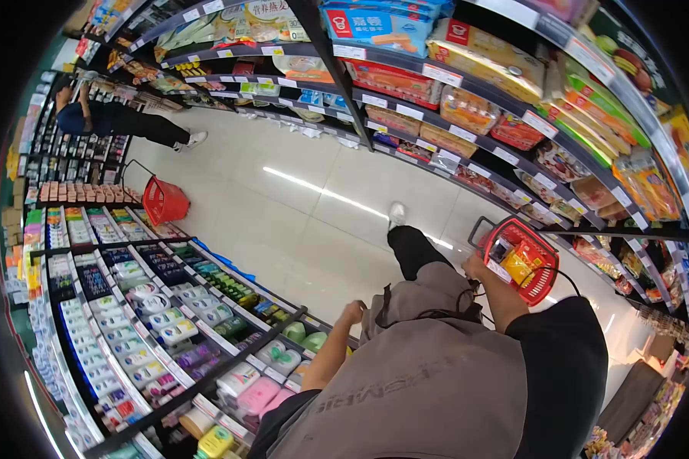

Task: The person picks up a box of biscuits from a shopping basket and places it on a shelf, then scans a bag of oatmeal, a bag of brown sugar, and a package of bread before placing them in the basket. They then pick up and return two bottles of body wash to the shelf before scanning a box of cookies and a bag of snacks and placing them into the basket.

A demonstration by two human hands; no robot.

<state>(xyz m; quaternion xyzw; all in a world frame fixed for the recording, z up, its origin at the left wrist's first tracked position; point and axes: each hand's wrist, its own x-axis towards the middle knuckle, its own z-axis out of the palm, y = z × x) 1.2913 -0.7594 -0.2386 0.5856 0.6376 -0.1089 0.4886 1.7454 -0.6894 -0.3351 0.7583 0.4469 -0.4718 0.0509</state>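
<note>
My left hand [354,311] hangs low beside my vest, its fingers loosely curled and nothing showing in it. The shelf of bottles and soap-like packs lies just to its left. On the other side, my right hand [473,265] is closed in front of my hip, at the near side of a red shopping basket [542,284]. What its fingers hold, if anything, I cannot make out. The basket has black handles, and a yellow-orange packet [519,264] lies inside among other packs.
Shelves of packaged biscuits and bread [482,57] line the right of the aisle. Toiletry shelves [142,306] run along the left. Another red basket [165,200] stands on the pale tiled floor [298,214]. Farther off, a person [122,121] stands facing the left shelves.
</note>
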